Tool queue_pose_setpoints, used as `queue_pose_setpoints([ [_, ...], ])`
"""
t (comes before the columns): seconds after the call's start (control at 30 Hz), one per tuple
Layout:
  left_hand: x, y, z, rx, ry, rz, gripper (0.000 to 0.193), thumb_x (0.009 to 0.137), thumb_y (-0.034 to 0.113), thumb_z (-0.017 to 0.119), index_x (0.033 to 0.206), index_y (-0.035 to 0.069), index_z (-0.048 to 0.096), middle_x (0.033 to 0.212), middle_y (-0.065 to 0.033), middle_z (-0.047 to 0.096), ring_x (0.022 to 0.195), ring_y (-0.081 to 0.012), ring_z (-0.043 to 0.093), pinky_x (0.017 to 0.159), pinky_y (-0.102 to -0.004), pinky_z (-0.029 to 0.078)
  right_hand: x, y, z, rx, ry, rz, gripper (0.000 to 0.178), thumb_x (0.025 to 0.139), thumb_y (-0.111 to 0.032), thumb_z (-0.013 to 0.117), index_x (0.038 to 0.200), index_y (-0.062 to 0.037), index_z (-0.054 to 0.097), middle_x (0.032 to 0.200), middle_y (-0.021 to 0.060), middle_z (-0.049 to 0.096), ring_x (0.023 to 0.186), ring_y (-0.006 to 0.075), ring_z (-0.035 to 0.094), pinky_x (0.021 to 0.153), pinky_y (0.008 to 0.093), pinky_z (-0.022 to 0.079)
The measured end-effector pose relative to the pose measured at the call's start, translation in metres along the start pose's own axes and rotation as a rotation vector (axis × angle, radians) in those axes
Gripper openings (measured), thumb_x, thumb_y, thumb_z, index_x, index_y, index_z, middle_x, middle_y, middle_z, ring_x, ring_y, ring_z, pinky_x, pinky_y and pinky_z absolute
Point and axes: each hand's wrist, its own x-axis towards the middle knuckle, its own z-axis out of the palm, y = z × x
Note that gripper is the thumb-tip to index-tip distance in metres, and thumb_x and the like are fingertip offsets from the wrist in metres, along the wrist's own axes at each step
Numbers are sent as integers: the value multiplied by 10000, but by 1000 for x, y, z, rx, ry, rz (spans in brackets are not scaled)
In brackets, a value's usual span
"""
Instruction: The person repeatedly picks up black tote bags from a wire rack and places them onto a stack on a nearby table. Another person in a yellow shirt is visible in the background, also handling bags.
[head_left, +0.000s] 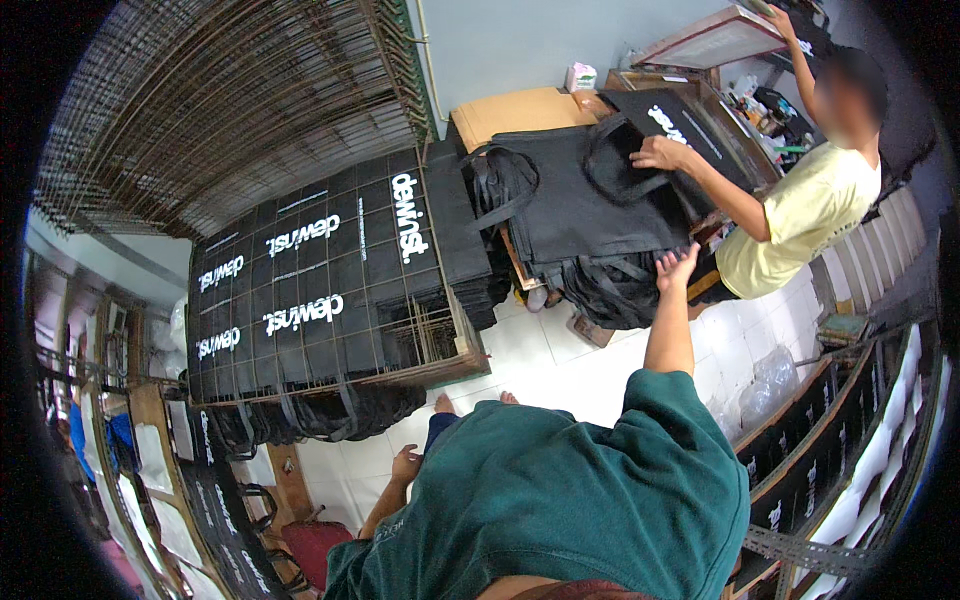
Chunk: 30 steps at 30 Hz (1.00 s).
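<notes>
My right hand (677, 268) reaches out with fingers spread and palm up, holding nothing. It is at the near right corner of a pile of black fabric bags (590, 215), whose loop handles lie on top. Whether its fingertips touch the top bag I cannot tell. Down at my side, near my leg, hangs my left hand (405, 463), its fingers loose and nothing visible in it. Across the pile a co-worker in a yellow shirt (815, 220) holds one hand (660, 153) over the bag handles. The co-worker's other hand is at a raised framed screen (710, 40).
Printed black bags lie on a wire drying rack (320, 280) at left, with more raised racks (240, 100) above. A cardboard sheet (520, 115) lies behind the pile. Shelves of black bags (820, 450) stand at right; a red seat (318, 550) is at lower left.
</notes>
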Motion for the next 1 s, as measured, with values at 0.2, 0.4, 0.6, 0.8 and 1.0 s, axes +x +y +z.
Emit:
queue_pose_setpoints([
  [0.2,-12,47,-35,-177,187,-47,379,756,246,675,1071,61,575,844,-136,660,779,-245,643,725,-348,496,42,6,-4,105,-250,94,665,782,-234,617,1338,-109,275,1245,123,454,1054,306,496,899,457,420],
  [0.4,7,136,-60,-472,309,356,333,813,171,640,1118,63,562,917,-122,638,836,-168,615,759,-303,485,-92,-22,169,-416,-339,-538,466,720,62,565,1167,-11,455,1127,122,519,978,224,511,892,348,415],
  [0.6,-3,232,-108,-906,63,482,355,847,139,615,1175,49,517,977,-73,619,919,-143,579,821,-287,461,-287,-67,342,-305,-988,-1029,732,705,106,517,1381,-32,271,1418,124,281,1250,246,338,1052,362,259],
  [0.8,-22,208,-148,-895,-550,674,772,852,557,475,1403,66,249,1356,-148,380,1208,-255,407,974,-376,334,-444,1,477,-568,-1725,-852,667,655,98,476,1312,26,390,1346,134,409,1285,198,319,1060,311,233],
  [1.0,-31,134,-184,-1170,-611,1123,925,764,582,576,1378,-26,244,1453,-164,209,1340,-269,216,1100,-397,129,-655,159,502,-537,-2145,-572,582,689,49,522,1266,45,446,1236,121,515,1096,185,502,956,273,362],
])
